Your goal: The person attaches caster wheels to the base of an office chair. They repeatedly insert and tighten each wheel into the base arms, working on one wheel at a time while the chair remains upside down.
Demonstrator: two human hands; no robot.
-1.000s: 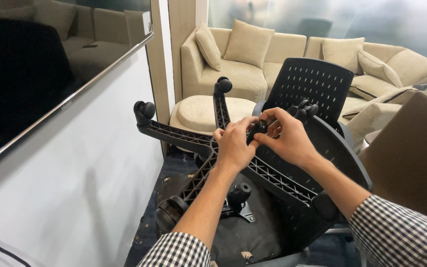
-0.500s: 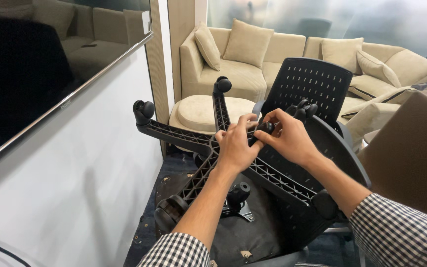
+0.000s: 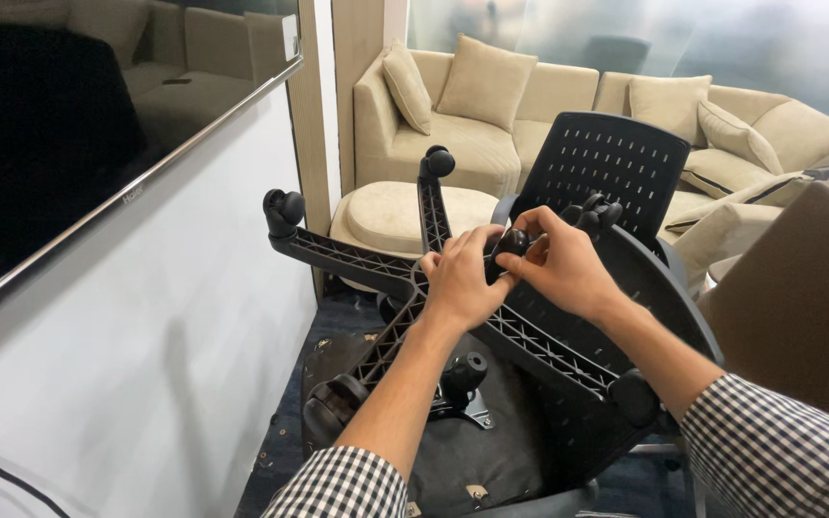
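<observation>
Both hands, left hand [image 3: 458, 278] and right hand [image 3: 558, 269], grip the wheel [image 3: 510, 243] at the chair base [image 3: 376, 264] hub; steady the base, press straight

Dark floor [image 3: 290, 403] w/ upturned chair [image 3: 568, 403]

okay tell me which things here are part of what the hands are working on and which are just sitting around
In hand:
- black star-shaped chair base, upturned
- caster at its hub, gripped by left hand and right hand
- other casters on the arms, e.g.
- perforated black chair back

Just about:
- beige sofa with cushions
- round beige ottoman
- dark wall screen
- brown panel at right
</observation>
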